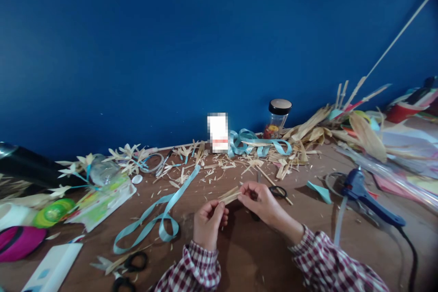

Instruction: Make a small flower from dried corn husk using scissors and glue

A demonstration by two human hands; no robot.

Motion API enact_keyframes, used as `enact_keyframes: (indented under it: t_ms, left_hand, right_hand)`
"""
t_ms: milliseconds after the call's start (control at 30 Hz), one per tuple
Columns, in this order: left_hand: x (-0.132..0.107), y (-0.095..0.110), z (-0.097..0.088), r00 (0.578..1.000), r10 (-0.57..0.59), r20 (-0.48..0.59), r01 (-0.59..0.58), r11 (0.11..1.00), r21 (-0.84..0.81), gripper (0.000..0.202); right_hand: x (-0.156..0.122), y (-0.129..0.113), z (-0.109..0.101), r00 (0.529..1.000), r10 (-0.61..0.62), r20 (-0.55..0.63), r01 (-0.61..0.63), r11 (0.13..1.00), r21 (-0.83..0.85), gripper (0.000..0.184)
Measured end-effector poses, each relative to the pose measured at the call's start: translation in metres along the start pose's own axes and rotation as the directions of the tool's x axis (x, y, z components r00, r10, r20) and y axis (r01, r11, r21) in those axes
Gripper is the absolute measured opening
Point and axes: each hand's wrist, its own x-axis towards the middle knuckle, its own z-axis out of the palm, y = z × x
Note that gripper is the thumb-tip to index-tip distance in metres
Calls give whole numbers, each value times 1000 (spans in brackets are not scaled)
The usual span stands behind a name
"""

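Observation:
My left hand (208,224) and my right hand (260,200) are raised just above the brown table (246,255), both in checked red-and-white sleeves. Together they pinch a pale dried husk strip (228,195): the right fingers grip its right end, the left fingers close on its lower left part. A light blue ribbon (160,214) lies curled on the table to the left of my left hand. Black-handled scissors (278,191) lie just behind my right hand.
A blue glue gun (362,196) with a cord lies at the right. A black-lidded jar (278,117) stands by the blue wall, beside husk heaps (315,134) and scraps. Husk flowers (128,157), packets and another pair of scissors (132,264) lie at the left.

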Motion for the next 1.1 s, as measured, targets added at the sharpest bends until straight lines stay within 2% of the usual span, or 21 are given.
enact_keyframes:
  t_ms: [200, 333, 533, 667, 767, 833, 900, 1000, 1100]
  left_hand:
    - [3, -2, -5, 998, -23, 54, 24, 1000, -15, 30]
    - [5, -3, -6, 999, -34, 39, 35, 999, -41, 31]
    - [8, 1, -13, 1000, -27, 5, 27, 997, -77, 32]
    - [11, 6, -20, 999, 0, -38, -3, 997, -79, 34]
    - [8, 11, -23, 999, 35, -41, -37, 998, -46, 35]
    - [5, 14, -22, 991, 115, -70, -115, 993, -5, 34]
    - [-1, 16, -19, 968, 229, -103, -225, 973, 52, 30]
    - [-9, 17, -15, 920, 385, -74, -373, 918, 131, 22]
    - [-15, 17, -14, 881, 472, 16, -466, 863, 197, 15]
  right_hand:
    - [0, 3, 0, 1000, -12, 12, 12, 999, 31, 13]
    - [0, 1, 0, 1000, -19, 9, 19, 999, 35, 15]
    - [-1, -2, -3, 997, -58, -58, 58, 998, 0, 16]
    - [-1, -1, -5, 990, -118, -78, 104, 980, -167, 13]
    - [-2, 0, -6, 979, -202, -38, 175, 914, -367, 10]
    - [-3, 0, -7, 970, -241, 17, 220, 853, -474, 13]
    - [-5, 0, -6, 968, -250, 19, 222, 821, -526, 16]
    - [-6, 0, -2, 975, -212, -71, 163, 891, -423, 21]
    - [-7, -2, 2, 981, -123, -147, 111, 990, -88, 28]
